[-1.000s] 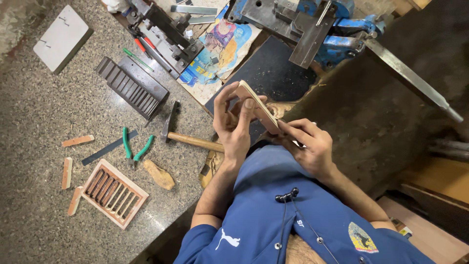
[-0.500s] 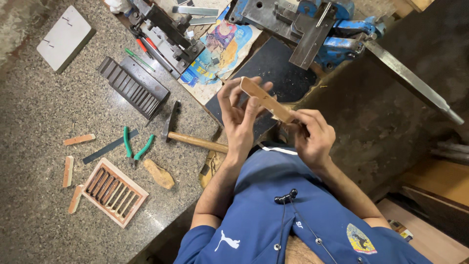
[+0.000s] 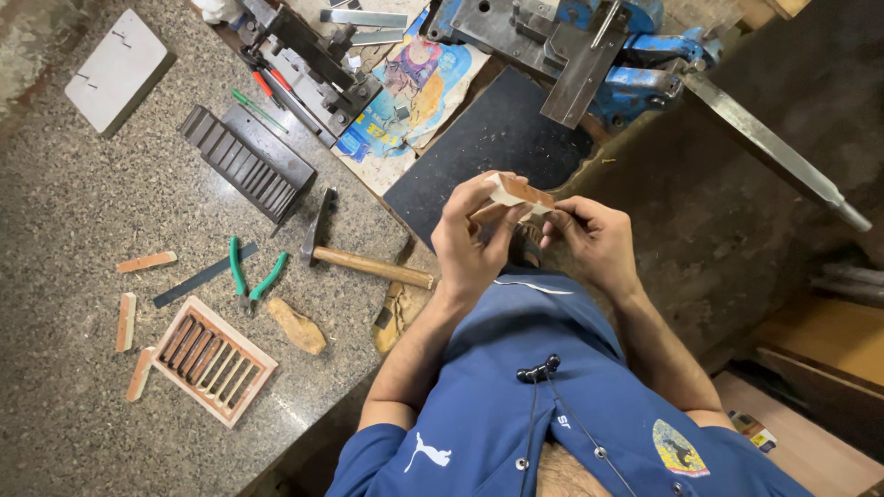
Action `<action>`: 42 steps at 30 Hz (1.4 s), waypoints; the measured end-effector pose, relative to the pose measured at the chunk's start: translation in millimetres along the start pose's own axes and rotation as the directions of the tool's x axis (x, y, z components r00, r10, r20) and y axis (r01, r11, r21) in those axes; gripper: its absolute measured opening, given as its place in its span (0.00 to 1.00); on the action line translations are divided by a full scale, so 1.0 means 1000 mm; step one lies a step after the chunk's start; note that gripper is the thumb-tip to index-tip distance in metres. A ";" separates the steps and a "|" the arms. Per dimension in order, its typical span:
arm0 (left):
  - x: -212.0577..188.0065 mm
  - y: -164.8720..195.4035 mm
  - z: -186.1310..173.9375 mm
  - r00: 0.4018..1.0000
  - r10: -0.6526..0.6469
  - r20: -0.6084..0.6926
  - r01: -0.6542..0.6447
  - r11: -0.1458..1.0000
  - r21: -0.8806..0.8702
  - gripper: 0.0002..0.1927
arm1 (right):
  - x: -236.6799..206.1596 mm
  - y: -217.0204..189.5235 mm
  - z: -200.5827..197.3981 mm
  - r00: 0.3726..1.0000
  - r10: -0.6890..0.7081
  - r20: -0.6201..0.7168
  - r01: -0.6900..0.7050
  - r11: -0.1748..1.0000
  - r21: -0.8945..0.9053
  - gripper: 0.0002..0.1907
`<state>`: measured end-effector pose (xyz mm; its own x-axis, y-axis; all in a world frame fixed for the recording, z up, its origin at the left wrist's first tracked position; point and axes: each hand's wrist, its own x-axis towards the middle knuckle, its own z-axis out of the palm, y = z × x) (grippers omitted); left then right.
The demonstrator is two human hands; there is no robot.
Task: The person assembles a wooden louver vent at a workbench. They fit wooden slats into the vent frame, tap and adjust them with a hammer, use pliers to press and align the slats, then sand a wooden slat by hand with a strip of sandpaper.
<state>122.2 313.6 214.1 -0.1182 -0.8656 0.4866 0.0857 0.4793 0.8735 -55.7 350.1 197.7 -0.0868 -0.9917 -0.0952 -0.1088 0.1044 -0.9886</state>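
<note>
A small flat wooden strip (image 3: pixel 517 192) is held between both hands in front of my chest, seen nearly end-on. My left hand (image 3: pixel 471 241) grips its near end with thumb and fingers curled around it. My right hand (image 3: pixel 594 241) pinches the other end with its fingertips. Both hands hover over the edge of the speckled stone workbench (image 3: pixel 74 184), just below a black mat (image 3: pixel 488 138).
A hammer (image 3: pixel 364 260) lies left of my hands, with green-handled pliers (image 3: pixel 250 279), a slatted wooden frame (image 3: pixel 210 359) and loose wooden strips (image 3: pixel 145 262) further left. A black slotted block (image 3: pixel 247 161), a blue vise (image 3: pixel 599 46) and metal tools sit behind.
The wooden strip has been turned and lowered from a raised, slanted hold to near chest height. Both hands stay on it and have drawn closer together.
</note>
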 end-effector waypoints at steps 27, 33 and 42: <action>0.008 0.015 -0.004 0.977 -0.210 0.023 0.210 0.978 0.012 0.27 | -0.005 0.029 -0.013 0.994 -0.061 0.092 0.058 0.998 0.040 0.06; 0.003 0.013 0.000 0.937 -0.350 -0.002 0.349 0.936 -0.041 0.27 | -0.004 0.031 0.002 0.969 -0.237 -0.067 0.234 0.971 -0.047 0.07; -0.012 0.012 0.009 0.928 -0.368 0.056 0.371 0.926 -0.068 0.23 | -0.007 0.009 0.006 0.998 -0.048 0.047 0.042 0.992 0.118 0.14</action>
<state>116.2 330.8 219.5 -0.1965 -0.9716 0.1315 0.1031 0.1129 0.9882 -50.4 357.1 188.4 -0.0351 -0.9980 -0.0532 0.0050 0.0531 -0.9986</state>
